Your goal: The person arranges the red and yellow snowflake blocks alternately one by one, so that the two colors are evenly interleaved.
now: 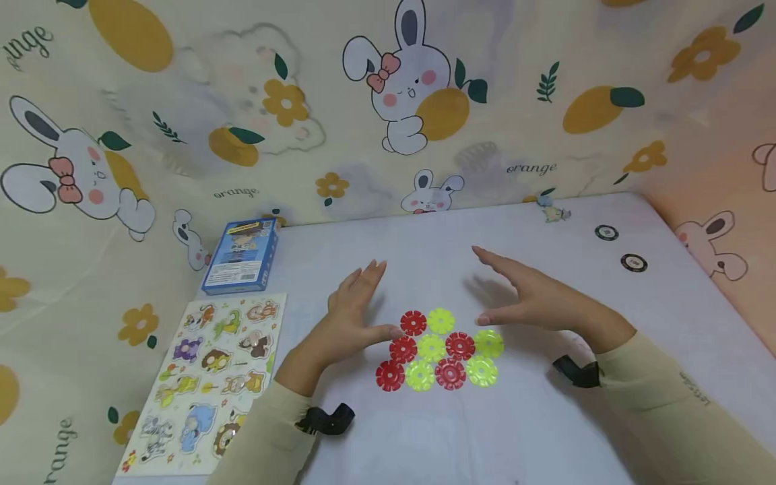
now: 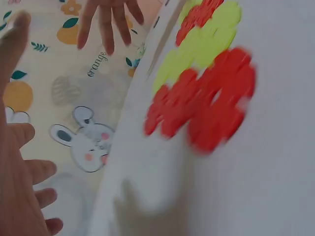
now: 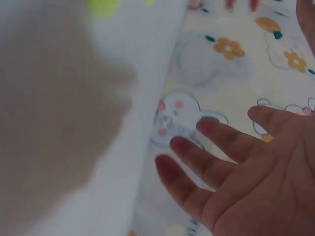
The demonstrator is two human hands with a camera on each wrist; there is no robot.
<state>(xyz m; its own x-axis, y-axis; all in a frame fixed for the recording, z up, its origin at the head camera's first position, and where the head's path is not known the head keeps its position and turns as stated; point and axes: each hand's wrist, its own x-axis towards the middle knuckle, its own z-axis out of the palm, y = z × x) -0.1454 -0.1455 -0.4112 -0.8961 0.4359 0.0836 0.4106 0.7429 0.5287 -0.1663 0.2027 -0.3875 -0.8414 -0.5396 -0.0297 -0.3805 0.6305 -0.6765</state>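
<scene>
Several notched plastic discs, red and yellow-green, lie flat in three close rows on the white tabletop; the top row is the shortest. My left hand hovers at their left side, fingers spread, its thumb tip over or beside a red disc; contact cannot be told. On the right, my right hand is held above the table, thumb apart from the straight fingers, close to the yellow-green discs. Its palm and extended fingers show bare in the right wrist view. Red discs appear blurred in the left wrist view.
An animal sticker sheet lies at the left, with a blue box behind it. Two black-and-white round chips and a small figure lie at the back right. A rabbit-print cloth hangs behind the table.
</scene>
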